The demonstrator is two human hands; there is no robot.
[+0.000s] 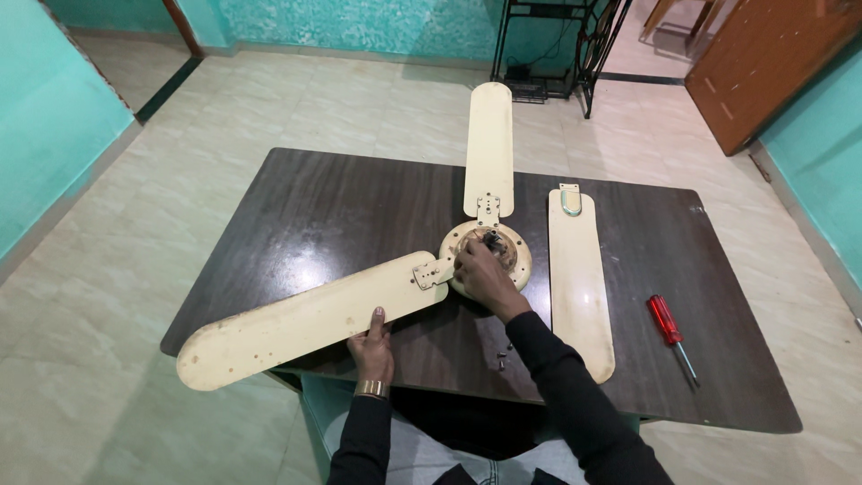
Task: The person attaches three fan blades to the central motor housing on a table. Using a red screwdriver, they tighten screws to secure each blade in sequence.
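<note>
Right now a cream ceiling fan (489, 247) lies flat on a dark wooden table (314, 216), its round motor hub (514, 260) near the table's middle. Two blades are fixed to the hub: one blade (489, 144) runs straight away from it and overhangs the table's far edge, and the other blade (305, 323) slants from the hub toward the near left corner, its tip hanging out over the floor.

The left hand (373, 346) rests flat on the near edge of that slanting blade, fingers laid along it, not clenched; it looks as though it steadies the fan so the hub does not turn. The right hand (480, 274) sits on top of the hub, fingers bent down over the dark fitting at its centre, beside the metal bracket (429, 272) that joins the slanting blade. Whether those fingers pinch a screw or only press there, I cannot tell.

A third blade (579, 278) lies loose on the table just right of the hub, apart from it, bracket end pointing away from the person. It seems set aside within easy reach. Further right of the hub, well clear of the loose blade, a red-handled screwdriver (669, 328) lies with its tip toward the near edge. A few small screws (505, 357) sit on the bare table just nearer than the hub, beside the right sleeve.

No box, tray or dish shows anywhere; the screws lie loose on the wood.
</note>
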